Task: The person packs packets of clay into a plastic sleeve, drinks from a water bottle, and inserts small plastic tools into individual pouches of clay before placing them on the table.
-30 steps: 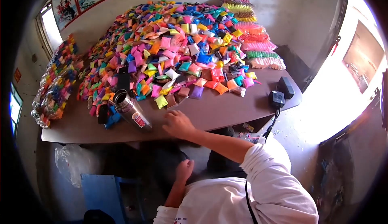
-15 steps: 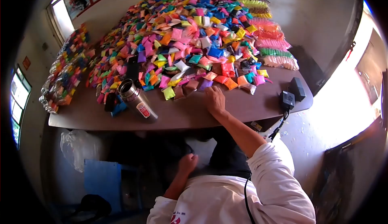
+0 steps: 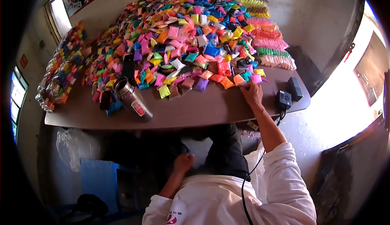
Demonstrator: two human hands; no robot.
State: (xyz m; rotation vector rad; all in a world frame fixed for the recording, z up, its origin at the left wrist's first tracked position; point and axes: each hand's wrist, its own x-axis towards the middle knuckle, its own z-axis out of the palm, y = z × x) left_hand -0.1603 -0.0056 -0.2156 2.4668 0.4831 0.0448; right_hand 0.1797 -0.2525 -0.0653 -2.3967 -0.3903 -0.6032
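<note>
A: What is the biggest thing before the hands?

B: The brown smooth-topped table (image 3: 195,113). The right hand (image 3: 253,95) is over its near part; the left hand (image 3: 184,162) is lower, in front of the near edge, close to the lap.

A: And on the table?

B: A wide heap of small, many-coloured plastic packets (image 3: 173,31). It spreads beyond both hands, mostly forward and to the left of the right hand. Straight beyond this hand is a stack of clear bags with coloured rows (image 3: 271,43); their long axes run crosswise.

A: Is something nearer to the left hand?

B: Yes, the steel cylindrical flask (image 3: 137,105), forward and left of it. The black box with a fan grille (image 3: 284,99) is just to the right of the right hand.

A: Which small packets are nearest?

B: The pink square packet (image 3: 256,78) and the peach square packet (image 3: 239,80), just beyond the right fingertips. The right hand is clearly nearer to them. They look almost square, so I cannot tell a long axis.

A: Do the hands grasp anything?

B: The right fingers are bent down at the heap's edge, but I cannot tell if they pinch a packet. The left fingers look curled; I cannot tell if something is inside.
</note>
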